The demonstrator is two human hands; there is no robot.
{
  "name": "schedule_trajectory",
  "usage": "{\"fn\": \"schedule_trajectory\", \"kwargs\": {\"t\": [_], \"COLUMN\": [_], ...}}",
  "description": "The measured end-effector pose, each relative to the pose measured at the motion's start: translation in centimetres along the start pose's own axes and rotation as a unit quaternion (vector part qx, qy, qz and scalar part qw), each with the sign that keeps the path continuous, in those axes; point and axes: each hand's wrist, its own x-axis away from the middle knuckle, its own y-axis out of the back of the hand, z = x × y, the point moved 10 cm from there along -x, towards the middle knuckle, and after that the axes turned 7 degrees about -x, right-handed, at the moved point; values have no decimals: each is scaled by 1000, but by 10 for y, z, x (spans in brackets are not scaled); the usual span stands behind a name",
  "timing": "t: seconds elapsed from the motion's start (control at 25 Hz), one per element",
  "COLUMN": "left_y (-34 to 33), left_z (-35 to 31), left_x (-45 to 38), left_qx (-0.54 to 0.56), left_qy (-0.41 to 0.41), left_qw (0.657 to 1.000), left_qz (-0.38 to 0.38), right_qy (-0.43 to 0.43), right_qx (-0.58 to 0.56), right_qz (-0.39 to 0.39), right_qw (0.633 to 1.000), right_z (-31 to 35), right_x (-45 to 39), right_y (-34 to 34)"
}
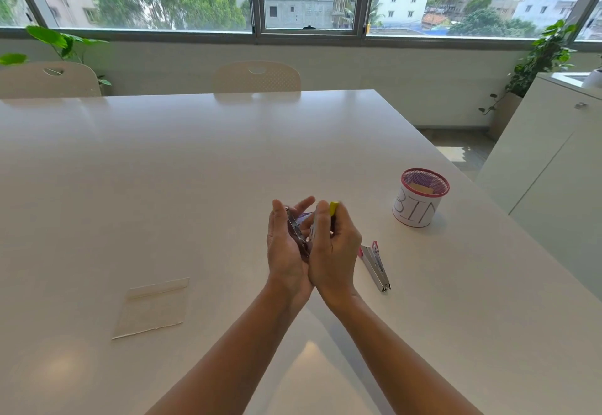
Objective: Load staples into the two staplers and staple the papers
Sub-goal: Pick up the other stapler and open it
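Your left hand [286,245] cradles an opened stapler [297,230], your right hand [332,245] grips its yellow-tipped part, pink stapler [375,264] lying just right, bin [420,198] farther right

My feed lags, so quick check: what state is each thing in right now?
Yellow-tipped metal stapler: swung open, off the table.
Left hand: cradles it.
Right hand: grips it.
Pink-trimmed metal stapler: lying flat, untouched.
Pink-rimmed mesh BIN cup: upright.
Clear plastic pouch: flat.
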Motion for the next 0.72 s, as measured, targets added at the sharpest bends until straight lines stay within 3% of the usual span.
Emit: {"fn": "schedule_trajectory", "kwargs": {"t": [0.28, 0.52, 0.72], "left_y": [12, 30, 46], "left_z": [-30, -12, -5], "left_x": [-12, -16, -17], "left_qx": [59, 168, 138], "left_qy": [-41, 16, 49], "left_qw": [995, 978, 977], "left_qz": [-72, -126, -156], "right_qy": [-72, -122, -148], "right_qx": [20, 21, -49], "right_qz": [11, -19, -28], "right_qw": [997, 992, 987], "right_z": [-14, -33, -41], "right_x": [-12, -28, -44], "right_y": [12, 27, 36]}}
